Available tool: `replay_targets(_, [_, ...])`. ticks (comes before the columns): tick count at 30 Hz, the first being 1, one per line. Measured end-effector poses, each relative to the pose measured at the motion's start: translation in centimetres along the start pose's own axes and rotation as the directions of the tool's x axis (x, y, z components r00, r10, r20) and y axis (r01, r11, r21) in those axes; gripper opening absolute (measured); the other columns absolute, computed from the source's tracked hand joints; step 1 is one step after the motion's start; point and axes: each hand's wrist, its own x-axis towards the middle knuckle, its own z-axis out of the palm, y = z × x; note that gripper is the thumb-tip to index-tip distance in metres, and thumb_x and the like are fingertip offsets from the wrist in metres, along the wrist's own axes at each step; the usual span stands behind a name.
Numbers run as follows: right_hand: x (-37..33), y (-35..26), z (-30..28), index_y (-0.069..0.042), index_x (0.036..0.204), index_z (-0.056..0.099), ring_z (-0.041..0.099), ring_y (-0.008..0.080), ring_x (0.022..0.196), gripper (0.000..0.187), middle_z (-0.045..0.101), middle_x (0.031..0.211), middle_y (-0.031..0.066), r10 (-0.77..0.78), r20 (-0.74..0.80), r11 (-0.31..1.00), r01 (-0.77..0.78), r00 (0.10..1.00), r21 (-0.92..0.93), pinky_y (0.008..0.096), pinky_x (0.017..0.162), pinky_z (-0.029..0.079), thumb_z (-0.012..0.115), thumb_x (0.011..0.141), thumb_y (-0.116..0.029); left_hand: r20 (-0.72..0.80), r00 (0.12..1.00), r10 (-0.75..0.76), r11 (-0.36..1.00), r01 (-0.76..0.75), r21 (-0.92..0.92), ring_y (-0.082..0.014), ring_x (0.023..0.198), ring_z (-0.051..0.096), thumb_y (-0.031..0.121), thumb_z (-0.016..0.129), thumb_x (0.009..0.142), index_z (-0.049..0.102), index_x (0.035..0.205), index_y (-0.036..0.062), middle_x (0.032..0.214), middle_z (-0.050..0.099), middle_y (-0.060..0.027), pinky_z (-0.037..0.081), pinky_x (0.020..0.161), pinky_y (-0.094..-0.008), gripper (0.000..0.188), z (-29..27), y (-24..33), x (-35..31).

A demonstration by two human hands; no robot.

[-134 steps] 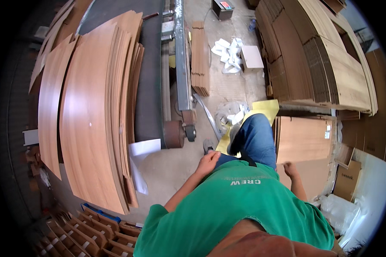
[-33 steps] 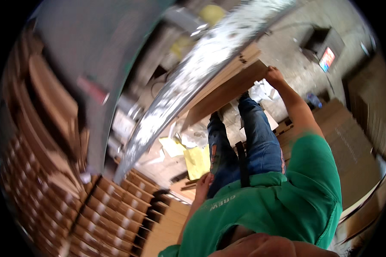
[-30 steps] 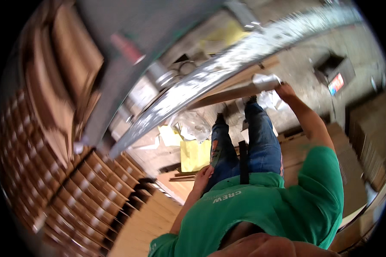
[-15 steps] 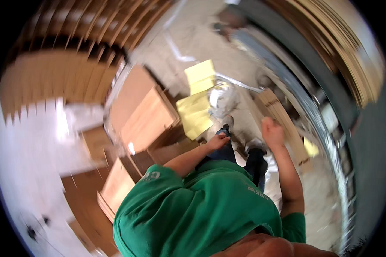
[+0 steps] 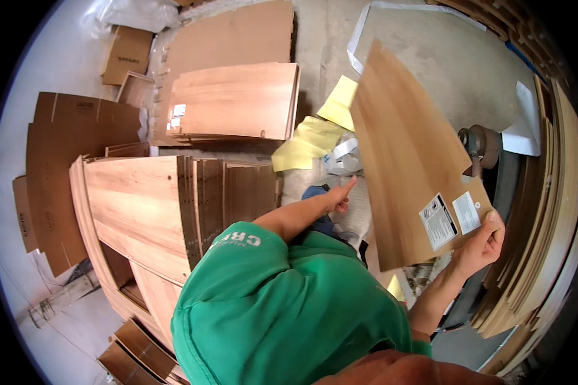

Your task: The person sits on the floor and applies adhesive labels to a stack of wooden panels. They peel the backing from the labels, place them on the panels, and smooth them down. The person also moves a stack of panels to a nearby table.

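Observation:
My right hand [image 5: 483, 242] grips the near right edge of a tall wood-grain panel [image 5: 401, 138], thumb on its face. The panel stands tilted in front of me; two printed labels and a notch show near its lower right side. My left hand [image 5: 341, 197] holds nothing, its index finger stretched out toward the panel's left edge and apart from it. Beyond that hand, yellow sheets [image 5: 315, 136] and a crumpled plastic bag [image 5: 344, 159] lie on the floor.
To the left stands a wooden cabinet [image 5: 133, 199]. Behind it, stacked panels [image 5: 234, 101] lie flat near a large cardboard sheet [image 5: 234, 35]. More boards [image 5: 539, 231] lean upright along the right side. Flattened cardboard [image 5: 64, 147] stands at the far left.
The view has turned toward the right. My right hand, earlier closed with no wood panel in view, now holds the panel. The left hand has lifted from beside my leg with its finger extended.

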Motion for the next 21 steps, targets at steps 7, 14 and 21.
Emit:
replay_targets(7, [5.0, 1.0, 1.0, 0.001, 0.091, 0.056, 0.054, 0.0094, 0.08, 0.016, 0.059, 0.089, 0.0061, 0.112, 0.002, 0.952, -0.108, 0.994, 0.287, 0.0249, 0.074, 0.045, 0.053, 0.09, -0.015, -0.08, 0.942, 0.327, 0.551, -0.258, -0.794, -0.0216, 0.102, 0.054, 0.058, 0.044, 0.084, 0.046, 0.123, 0.0072, 0.12, 0.054, -0.0067, 0.045, 0.084, -0.0414, 0.064, 1.8, 10.9, -5.6])
replay_targets(14, [3.5, 3.3, -1.2, -0.001, 0.102, 0.054, 0.053, 0.0097, 0.083, 0.021, 0.058, 0.094, 0.004, 0.445, 0.575, 0.878, -0.462, 0.686, -0.128, 0.0238, 0.076, 0.044, 0.055, 0.088, -0.016, -0.761, 0.456, 0.461, 0.494, -0.845, -0.206, -0.0164, 0.065, 0.05, 0.046, 0.063, 0.078, 0.056, 0.066, -0.0028, 0.068, 0.058, -0.0103, 0.043, 0.062, -0.0339, 0.051, -10.5, 20.0, -5.4])
replay_targets(21, [15.6, -2.7, 1.3, -0.001, 0.123, 0.047, 0.044, 0.0272, 0.117, 0.045, 0.048, 0.124, 0.0166, -0.311, 0.531, 0.721, 0.559, 0.789, -0.409, 0.0358, 0.098, 0.032, 0.062, 0.082, -0.01, -0.579, 0.094, 0.81, 0.442, -0.748, 0.496, -0.0146, 0.059, 0.056, 0.043, 0.068, 0.074, 0.061, 0.07, -0.0042, 0.062, 0.06, -0.0126, 0.045, 0.056, -0.0311, 0.048, -13.7, 31.1, -20.8])
